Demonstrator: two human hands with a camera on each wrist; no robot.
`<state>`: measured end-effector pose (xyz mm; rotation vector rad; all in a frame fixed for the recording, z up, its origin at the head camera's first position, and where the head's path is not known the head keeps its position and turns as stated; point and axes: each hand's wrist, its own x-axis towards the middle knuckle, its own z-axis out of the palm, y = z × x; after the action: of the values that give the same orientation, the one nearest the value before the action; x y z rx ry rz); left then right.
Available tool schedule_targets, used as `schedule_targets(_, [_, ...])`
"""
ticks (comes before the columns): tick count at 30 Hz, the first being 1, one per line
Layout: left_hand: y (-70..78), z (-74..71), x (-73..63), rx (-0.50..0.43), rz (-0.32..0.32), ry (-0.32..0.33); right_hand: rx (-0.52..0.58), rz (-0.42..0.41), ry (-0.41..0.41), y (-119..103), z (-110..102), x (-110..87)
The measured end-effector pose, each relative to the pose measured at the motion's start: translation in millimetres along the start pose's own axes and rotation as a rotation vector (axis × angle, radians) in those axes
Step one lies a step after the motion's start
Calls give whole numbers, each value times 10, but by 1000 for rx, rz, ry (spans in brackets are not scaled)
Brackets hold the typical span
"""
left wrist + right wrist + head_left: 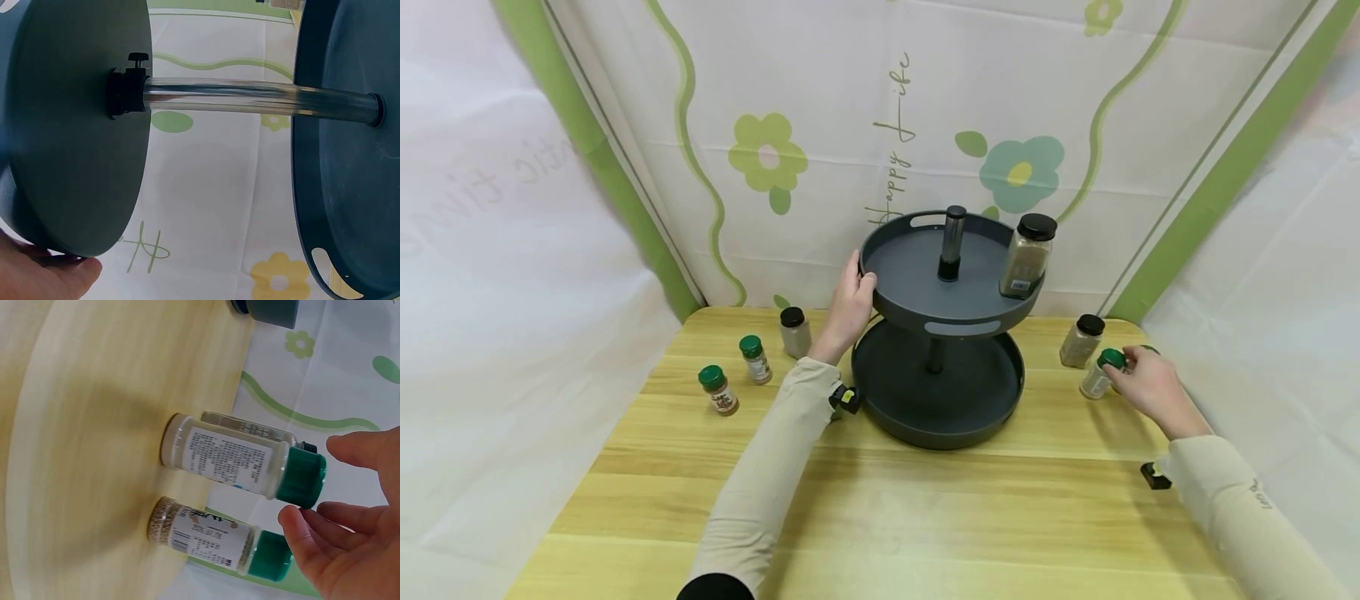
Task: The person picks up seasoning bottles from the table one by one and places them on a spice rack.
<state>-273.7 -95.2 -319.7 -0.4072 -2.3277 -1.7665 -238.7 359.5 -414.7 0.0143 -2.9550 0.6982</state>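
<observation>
A dark grey two-tier round tray rack (940, 425) stands on the table, and my left hand (847, 308) grips the left rim of its upper tier. In the left wrist view, that hand (47, 275) shows at the tier's edge. A large black-capped spice jar (1026, 260) stands on the upper tier, near its right rim. On the right, my right hand (1153, 390) reaches around the green cap of a spice jar (228, 459). Its thumb and fingers look spread beside the cap, with a gap at the thumb. Another green-capped jar (203, 537) stands close by, mostly hidden by this hand in the head view.
A black-capped jar (1081, 343) stands just behind the right-hand jars. Left of the rack are another black-capped jar (795, 335) and two green-capped jars, one (756, 362) behind the other (720, 392). A printed white curtain (835, 75) hangs behind the wooden table (910, 517).
</observation>
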Motion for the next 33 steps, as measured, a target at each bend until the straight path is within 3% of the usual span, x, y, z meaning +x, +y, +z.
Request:
schedule_targets(20, [42,60,-68,-3,29,39,104,121,21,105,235,17])
schedule_targets(33, [63,77,-70,40,24,56,97,104,38,186,300,40])
